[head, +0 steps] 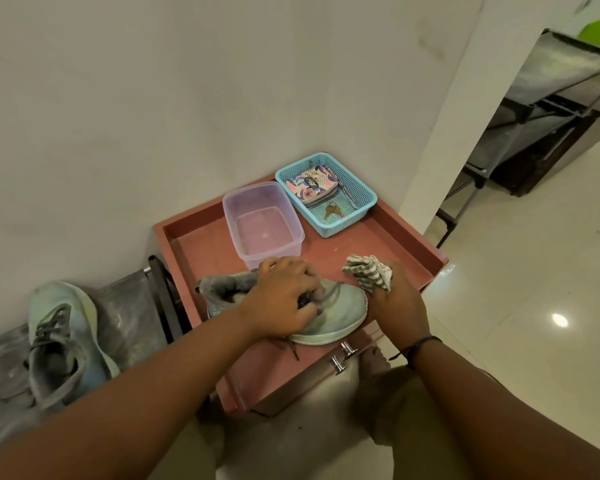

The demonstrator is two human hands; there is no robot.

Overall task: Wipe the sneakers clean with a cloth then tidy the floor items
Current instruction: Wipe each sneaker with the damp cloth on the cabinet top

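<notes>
A pale green sneaker with grey laces lies on its side on the reddish cabinet top. My left hand presses down on its lace area and grips it. At the sneaker's toe, my right hand holds a bunched grey-and-white striped cloth. The second sneaker of the pair stands to the left on a grey fabric shelf, apart from both hands.
Behind the sneaker stands a clear plastic tub holding water. A blue basket with a patterned pouch and keys sits at the cabinet's back right corner. Walls close off the back. Glossy tiled floor and a dark rack lie to the right.
</notes>
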